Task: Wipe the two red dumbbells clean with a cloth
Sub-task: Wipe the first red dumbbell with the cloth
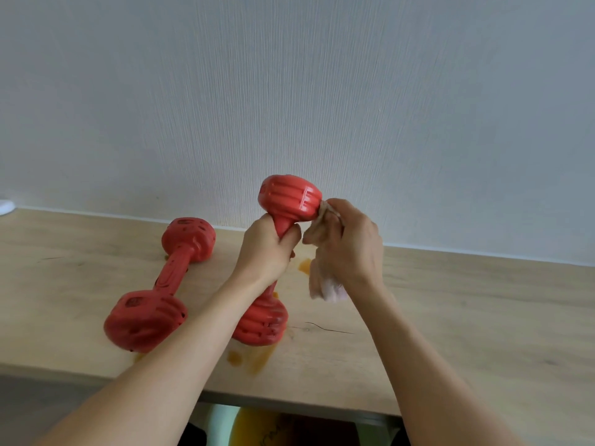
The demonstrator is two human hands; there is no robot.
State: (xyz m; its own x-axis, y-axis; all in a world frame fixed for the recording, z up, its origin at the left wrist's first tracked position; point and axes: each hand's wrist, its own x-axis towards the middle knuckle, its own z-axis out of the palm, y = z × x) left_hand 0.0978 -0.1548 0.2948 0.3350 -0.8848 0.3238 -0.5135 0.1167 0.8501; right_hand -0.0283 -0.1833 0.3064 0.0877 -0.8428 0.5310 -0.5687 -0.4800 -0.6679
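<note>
My left hand grips the handle of a red dumbbell that stands tilted, its lower head resting on the wooden table and its upper head raised. A pale crumpled cloth is in my right hand, pressed against the right side of that upper head. The second red dumbbell lies flat on the table to the left, with dark spots on its surface, untouched.
Orange-brown liquid stains mark the table beneath and behind the held dumbbell. A grey textured wall rises right behind the table. A white object peeks in at the far left edge. The table's front edge runs near my forearms.
</note>
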